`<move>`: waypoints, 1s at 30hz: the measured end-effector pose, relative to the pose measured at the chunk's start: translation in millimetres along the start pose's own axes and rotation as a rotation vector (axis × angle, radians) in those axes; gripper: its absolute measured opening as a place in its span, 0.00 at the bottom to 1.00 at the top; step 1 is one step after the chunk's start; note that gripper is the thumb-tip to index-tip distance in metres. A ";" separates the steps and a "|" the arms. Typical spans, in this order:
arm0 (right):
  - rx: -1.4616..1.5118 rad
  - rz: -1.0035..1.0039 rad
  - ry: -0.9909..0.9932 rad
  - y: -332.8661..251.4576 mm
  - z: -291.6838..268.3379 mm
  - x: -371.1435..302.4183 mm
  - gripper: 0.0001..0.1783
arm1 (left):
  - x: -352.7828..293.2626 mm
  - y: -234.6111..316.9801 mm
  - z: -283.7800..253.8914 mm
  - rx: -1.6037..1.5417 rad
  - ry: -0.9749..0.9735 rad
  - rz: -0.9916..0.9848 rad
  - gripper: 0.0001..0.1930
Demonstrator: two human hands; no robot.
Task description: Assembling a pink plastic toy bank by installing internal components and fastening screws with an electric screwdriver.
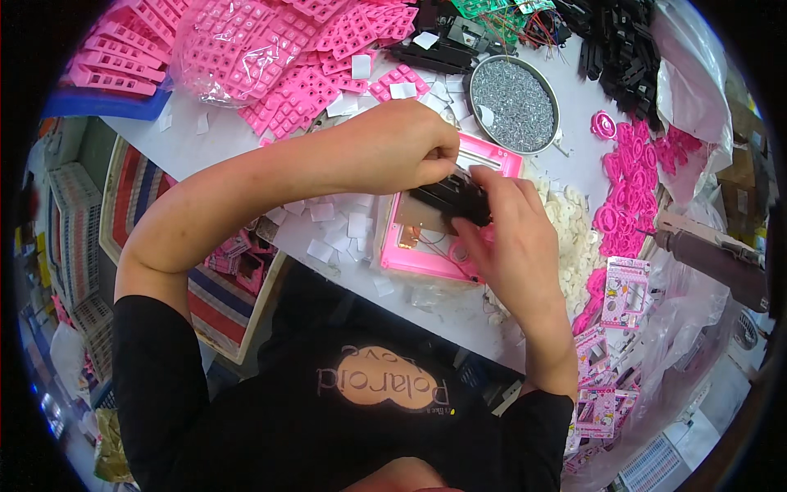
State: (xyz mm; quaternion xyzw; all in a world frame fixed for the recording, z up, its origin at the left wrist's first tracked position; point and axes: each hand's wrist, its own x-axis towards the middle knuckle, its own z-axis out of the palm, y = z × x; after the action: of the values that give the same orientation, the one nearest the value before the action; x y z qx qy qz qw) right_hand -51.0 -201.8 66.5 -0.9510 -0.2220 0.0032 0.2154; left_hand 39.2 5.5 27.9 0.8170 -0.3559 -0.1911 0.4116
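Observation:
A pink plastic casing (426,266) lies at the table's front edge, with a brown board, thin wires and a copper-coloured piece inside. Over its middle is a black plastic part (449,197); whether it is seated in the casing or held above, I cannot tell. My right hand (520,238) grips this part from the right, thumb at the near side and fingers at the far side. My left hand (402,148) is closed above the part's far end, fingertips pinched together. What they hold, if anything, is hidden.
A round metal tin (537,148) of small screws stands behind the casing. Pink keypads (287,102) fill the back left. Black parts (619,57) lie back right. Pink pieces (627,184), cream pieces (574,230) and printed panels (627,291) are on the right. Paper squares (328,238) are scattered about.

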 end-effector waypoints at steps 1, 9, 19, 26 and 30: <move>0.052 0.024 0.025 -0.5 -4.4 -3.3 0.26 | -0.5 -0.8 0.8 -0.008 -0.001 -0.003 0.10; -0.012 -0.249 1.400 51.6 -114.2 -68.8 0.31 | -3.4 -0.8 -0.5 -0.007 -0.022 -0.035 0.10; 1.018 -0.099 0.263 69.1 -97.1 30.3 0.45 | -4.4 3.5 -0.5 -0.019 -0.016 -0.040 0.11; 1.003 -0.127 0.720 38.6 -89.2 74.0 0.34 | 0.7 -6.3 3.5 -0.079 -0.026 -0.044 0.11; 1.149 -0.096 0.775 51.4 -92.3 73.7 0.41 | 4.1 0.2 0.4 -0.115 -0.059 -0.088 0.11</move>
State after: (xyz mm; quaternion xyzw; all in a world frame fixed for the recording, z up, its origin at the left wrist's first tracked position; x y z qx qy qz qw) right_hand 46.5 -249.8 135.7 -0.6080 -0.1338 -0.2292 0.7483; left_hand 41.6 2.2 27.7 0.8010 -0.3199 -0.2530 0.4382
